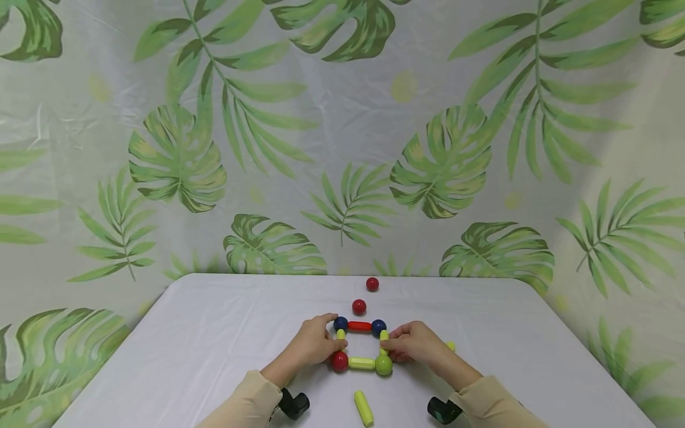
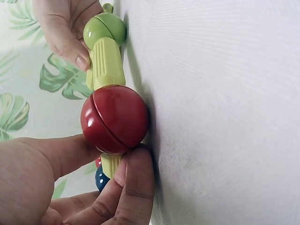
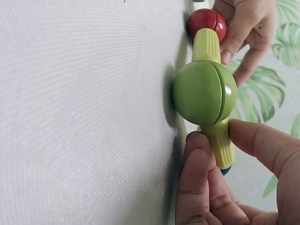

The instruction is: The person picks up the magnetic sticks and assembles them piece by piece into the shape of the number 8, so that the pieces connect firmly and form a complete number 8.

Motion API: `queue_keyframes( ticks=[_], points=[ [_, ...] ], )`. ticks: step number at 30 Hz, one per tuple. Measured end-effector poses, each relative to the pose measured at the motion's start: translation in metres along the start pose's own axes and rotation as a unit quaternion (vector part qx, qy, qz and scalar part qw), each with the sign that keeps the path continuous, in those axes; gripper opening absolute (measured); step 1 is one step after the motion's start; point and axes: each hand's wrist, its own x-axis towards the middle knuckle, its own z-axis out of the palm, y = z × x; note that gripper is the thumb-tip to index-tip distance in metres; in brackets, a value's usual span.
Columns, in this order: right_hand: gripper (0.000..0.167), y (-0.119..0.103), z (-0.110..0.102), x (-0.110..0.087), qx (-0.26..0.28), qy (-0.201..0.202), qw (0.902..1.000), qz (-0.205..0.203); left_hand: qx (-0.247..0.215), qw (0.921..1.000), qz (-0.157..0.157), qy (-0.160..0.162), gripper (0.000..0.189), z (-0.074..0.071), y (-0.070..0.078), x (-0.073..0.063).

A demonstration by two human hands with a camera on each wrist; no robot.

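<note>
A four-sided frame of toy balls and rods sits on the white table. At its far corners are two blue balls, left [image 1: 340, 323] and right [image 1: 379, 327], with a red rod [image 1: 360, 326] between them. A red ball [image 1: 339, 361] and a green ball [image 1: 383, 365] form the near corners, joined by a yellow-green rod [image 1: 361, 363]. My left hand [image 1: 312, 340] grips the left side rod [image 2: 110, 164], just behind the red ball. On the other side, my right hand [image 1: 416, 343] pinches the right side rod [image 3: 220, 143] between thumb and fingers, behind the green ball.
Two loose red balls, a nearer one [image 1: 359, 307] and a farther one [image 1: 372, 284], lie beyond the frame. A loose yellow-green rod [image 1: 363, 408] lies in front. Another yellow-green piece [image 1: 451, 345] shows past the right wrist. A leaf-patterned curtain [image 1: 353, 137] hangs behind the table [image 1: 225, 297].
</note>
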Motion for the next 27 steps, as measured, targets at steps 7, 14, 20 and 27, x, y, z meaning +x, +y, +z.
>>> queue_keyframes(
  ticks=[7,14,20,27],
  points=[
    [0.023,0.0005,0.0015,0.0018,-0.005,-0.002,1.0,0.001,0.001,1.0,0.005,-0.004,0.069,0.0,-0.0016,0.0008],
    [0.025,-0.0008,0.0024,0.0023,-0.011,0.0,0.9999,0.005,0.0,0.9999,0.011,-0.006,0.068,-0.0009,-0.0015,0.0011],
    [0.026,0.0,0.0024,0.0037,-0.011,-0.002,0.9999,0.004,0.0,0.9999,0.011,-0.007,0.069,-0.0011,-0.0016,0.0014],
    [0.026,0.0007,0.0027,0.0052,-0.012,-0.004,0.9999,0.003,0.0,0.9999,0.004,-0.009,0.069,-0.0008,-0.0001,0.0012]
  ],
)
